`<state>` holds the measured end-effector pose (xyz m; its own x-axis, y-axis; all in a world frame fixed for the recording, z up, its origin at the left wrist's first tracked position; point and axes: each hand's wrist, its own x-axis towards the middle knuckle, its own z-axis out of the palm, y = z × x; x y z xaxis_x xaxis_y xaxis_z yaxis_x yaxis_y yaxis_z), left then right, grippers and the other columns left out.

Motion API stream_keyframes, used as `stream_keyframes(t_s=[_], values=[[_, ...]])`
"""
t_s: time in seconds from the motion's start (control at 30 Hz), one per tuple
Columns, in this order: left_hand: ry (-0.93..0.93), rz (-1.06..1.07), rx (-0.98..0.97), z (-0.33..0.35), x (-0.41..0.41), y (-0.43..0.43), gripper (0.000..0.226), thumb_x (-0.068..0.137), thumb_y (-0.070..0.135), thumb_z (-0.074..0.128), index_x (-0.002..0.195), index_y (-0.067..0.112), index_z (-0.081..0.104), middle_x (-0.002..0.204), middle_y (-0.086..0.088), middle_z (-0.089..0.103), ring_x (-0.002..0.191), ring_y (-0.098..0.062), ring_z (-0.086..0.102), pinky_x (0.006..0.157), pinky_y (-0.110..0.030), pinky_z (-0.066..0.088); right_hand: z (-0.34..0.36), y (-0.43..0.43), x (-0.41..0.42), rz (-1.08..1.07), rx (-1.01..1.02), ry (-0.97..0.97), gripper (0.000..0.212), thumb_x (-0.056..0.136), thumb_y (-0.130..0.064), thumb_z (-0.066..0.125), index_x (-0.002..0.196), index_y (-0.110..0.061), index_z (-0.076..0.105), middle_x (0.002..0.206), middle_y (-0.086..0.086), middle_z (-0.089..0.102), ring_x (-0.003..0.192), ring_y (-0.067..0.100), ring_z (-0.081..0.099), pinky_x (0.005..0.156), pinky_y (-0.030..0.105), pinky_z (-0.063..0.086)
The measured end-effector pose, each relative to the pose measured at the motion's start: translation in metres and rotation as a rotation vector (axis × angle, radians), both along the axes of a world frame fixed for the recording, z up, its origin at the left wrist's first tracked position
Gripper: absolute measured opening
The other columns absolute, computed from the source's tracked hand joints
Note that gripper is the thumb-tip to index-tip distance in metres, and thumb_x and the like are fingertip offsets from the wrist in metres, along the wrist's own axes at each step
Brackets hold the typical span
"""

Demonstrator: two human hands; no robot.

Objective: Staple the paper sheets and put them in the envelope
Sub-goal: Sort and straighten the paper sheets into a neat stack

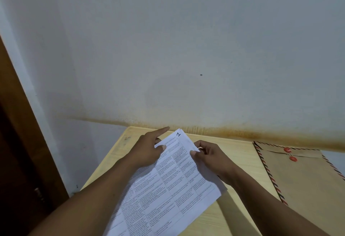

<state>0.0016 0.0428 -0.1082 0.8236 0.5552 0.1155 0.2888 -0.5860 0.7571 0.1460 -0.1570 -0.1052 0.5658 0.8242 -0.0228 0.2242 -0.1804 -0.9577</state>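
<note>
The paper sheets (pixel 168 185), a stack printed with a table of small text and marked with a handwritten "1" at its far corner, are held between both hands above the near-left part of the table (pixel 239 153), slanting from the near edge towards the far edge. On the stack's left edge, near that far corner, the left hand (pixel 147 148) presses its thumb (pixel 162 147) down on the top sheet. Its index finger (pixel 162 130) points out straight past the paper towards the wall (pixel 186 48), and its other fingers go under the stack, mostly hidden. On the opposite edge the right hand (pixel 211 155) pinches the sheets, its thumb (pixel 194 154) lying on the top page and its curled fingers closed behind the edge, where the sheets fan apart slightly. The envelope (pixel 306 179), brown with a red-and-dark striped border and two red string discs, lies flat along the table's right side, its top reaching the far-right corner, well apart from the sheets. Its flap is folded down, and whether anything is inside it cannot be told. Both forearms reach in from the near edge and converge on the stack, the left one crossing over the lower left of the pages.
</note>
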Motion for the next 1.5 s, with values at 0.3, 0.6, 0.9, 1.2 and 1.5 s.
stream_keyframes(t_s=[0.3,0.6,0.9,1.2,1.5], values=[[-0.068,0.04,0.058,0.005,0.001,-0.006,0.016,0.099,0.016,0.063,0.101,0.028,0.075,0.102,0.012,0.077,0.106,-0.012,0.068,0.092,-0.038,0.054,0.002,0.001,0.001,0.021,0.045,-0.056,0.015,0.1,-0.02,0.058,0.094,-0.01,0.068,0.089,0.019,0.076,0.066,0.023,0.067,0.062,0.032,0.05],[-0.127,0.08,-0.052,0.012,-0.001,-0.009,0.025,0.096,0.013,0.068,0.103,0.035,0.076,0.091,0.007,0.076,0.087,-0.012,0.073,0.078,-0.031,0.058,-0.004,0.003,0.002,-0.017,0.055,-0.138,0.017,0.102,-0.015,0.055,0.094,-0.013,0.07,0.09,0.005,0.079,0.079,0.018,0.075,0.074,0.034,0.058],[-0.138,0.104,-0.147,0.016,-0.007,-0.008,0.031,0.096,0.018,0.073,0.122,0.036,0.078,0.1,0.01,0.078,0.097,-0.014,0.075,0.098,-0.037,0.059,-0.008,0.01,0.003,-0.064,0.039,-0.187,0.019,0.101,-0.013,0.054,0.098,-0.019,0.073,0.091,0.007,0.078,0.087,0.028,0.075,0.085,0.048,0.059],[-0.04,-0.063,-0.22,0.02,-0.017,0.001,0.047,0.1,0.012,0.067,0.138,0.039,0.067,0.116,0.007,0.078,0.11,-0.014,0.073,0.103,-0.036,0.057,-0.007,0.009,0.004,-0.084,0.067,-0.108,0.019,0.101,-0.01,0.055,0.101,-0.017,0.073,0.091,0.017,0.077,0.085,0.037,0.075,0.082,0.051,0.059],[-0.228,0.074,-0.284,0.014,-0.013,0.004,0.045,0.099,0.007,0.067,0.132,0.039,0.07,0.092,0.002,0.072,0.092,-0.014,0.073,0.081,-0.023,0.055,0.001,0.001,0.022,-0.2,-0.017,-0.1,0.007,0.089,-0.021,0.07,0.094,-0.024,0.074,0.066,0.0,0.054,0.06,0.013,0.048,0.064,0.027,0.038]])
